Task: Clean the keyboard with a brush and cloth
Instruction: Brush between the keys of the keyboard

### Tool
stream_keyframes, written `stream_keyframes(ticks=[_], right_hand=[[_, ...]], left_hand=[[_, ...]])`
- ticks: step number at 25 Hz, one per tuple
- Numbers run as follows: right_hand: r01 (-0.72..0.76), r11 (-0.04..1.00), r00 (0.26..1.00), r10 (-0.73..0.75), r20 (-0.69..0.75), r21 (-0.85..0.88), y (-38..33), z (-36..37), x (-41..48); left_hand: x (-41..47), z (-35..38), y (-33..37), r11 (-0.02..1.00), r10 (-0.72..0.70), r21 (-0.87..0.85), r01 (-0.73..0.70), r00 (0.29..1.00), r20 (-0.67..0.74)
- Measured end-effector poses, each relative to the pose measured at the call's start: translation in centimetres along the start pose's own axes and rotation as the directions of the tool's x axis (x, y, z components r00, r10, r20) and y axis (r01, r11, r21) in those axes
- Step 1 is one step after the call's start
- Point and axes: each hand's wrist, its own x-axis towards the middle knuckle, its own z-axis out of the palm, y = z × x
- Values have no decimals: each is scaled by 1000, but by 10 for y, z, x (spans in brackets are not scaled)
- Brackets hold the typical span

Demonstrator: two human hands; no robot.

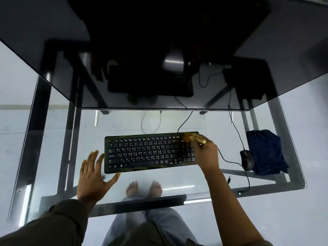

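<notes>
A black keyboard [145, 152] lies flat on the glass desk [195, 181] in front of me. My right hand [206, 153] grips a wooden-handled brush [192, 137] whose blurred bristles sit over the keyboard's far right corner, above the number pad. My left hand [94, 176] rests flat on the glass with fingers spread, its fingertips against the keyboard's left edge. A folded dark blue cloth [266, 151] lies at the right side of the desk, apart from both hands.
A black mouse [247, 159] sits just left of the cloth, its cable looping behind my right wrist. A dark monitor screen [159, 41] leans over the far half of the desk. My bare feet [143, 189] show through the glass.
</notes>
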Motion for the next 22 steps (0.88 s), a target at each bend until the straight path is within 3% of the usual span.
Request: stream_keyframes(ticks=[1, 3, 4, 7, 8, 12, 15, 19, 22], right_hand=[[6, 1000, 1000, -5, 24, 0, 2, -5, 3], [10, 999, 967, -19, 256, 37, 6, -7, 5], [25, 999, 952, -33, 305, 32, 8, -8, 3], [26, 1000, 999, -26, 29, 3, 14, -12, 4], [33, 999, 999, -33, -4, 1, 18, -13, 6], [81, 996, 968, -89, 233, 43, 22, -11, 6], [30, 999, 1000, -30, -11, 18, 19, -19, 9], [83, 996, 983, -77, 166, -31, 20, -22, 3], [37, 999, 999, -38, -20, -24, 26, -26, 3]], left_hand=[[0, 0, 0, 1000, 0, 1, 0, 1000, -7], [0, 1, 0, 1000, -4, 9, 4, 1000, -15], [-1, 1, 1, 1000, -7, 5, 7, 1000, -19], [0, -1, 2, 1000, -3, -4, 3, 1000, -27], [0, 0, 2, 1000, -6, -3, 6, 1000, -25], [-1, 1, 0, 1000, -8, 1, 8, 999, -31], [-1, 1, 2, 1000, 5, -11, -6, 999, -50], [-2, 2, 1, 1000, 0, -21, -2, 999, -54], [-2, 2, 1, 1000, 4, -25, -5, 998, -67]])
